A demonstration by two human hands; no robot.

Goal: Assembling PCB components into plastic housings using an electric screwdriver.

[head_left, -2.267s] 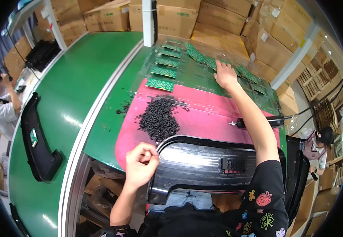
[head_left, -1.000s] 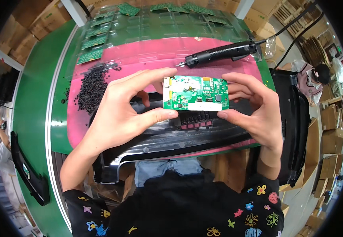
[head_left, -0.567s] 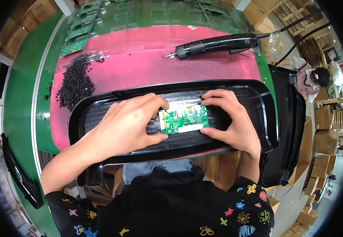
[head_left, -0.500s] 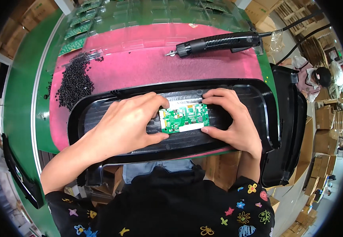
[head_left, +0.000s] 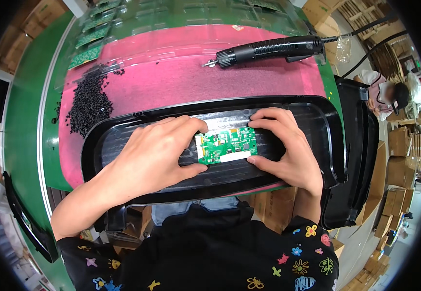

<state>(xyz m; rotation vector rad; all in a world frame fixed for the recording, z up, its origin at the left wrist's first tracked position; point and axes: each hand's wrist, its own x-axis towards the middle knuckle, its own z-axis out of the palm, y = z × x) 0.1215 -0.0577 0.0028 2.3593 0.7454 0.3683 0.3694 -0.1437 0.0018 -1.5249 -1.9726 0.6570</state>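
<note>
A green circuit board [head_left: 227, 145] with a white strip along its near edge lies level over the middle of a long black plastic housing [head_left: 210, 191]. My left hand [head_left: 164, 148] grips the board's left end, thumb at the near corner and fingers at the far one. At the opposite end, my right hand [head_left: 288, 150] pinches it the same way, its thumb on the near right corner. Whether the board rests on the housing floor or sits slightly above it, I cannot tell.
Beyond the housing, a black electric screwdriver [head_left: 268, 51] lies on the pink mat [head_left: 171, 80]. Small black screws [head_left: 89, 104] are heaped at left. Clear plastic trays [head_left: 137, 53] with green boards [head_left: 85, 56] stand behind. More black housings [head_left: 348, 160] are at right; a person [head_left: 385, 94] sits beyond.
The view has shifted slightly. Both hands keep the same hold on the circuit board, which has hardly moved in the housing.
</note>
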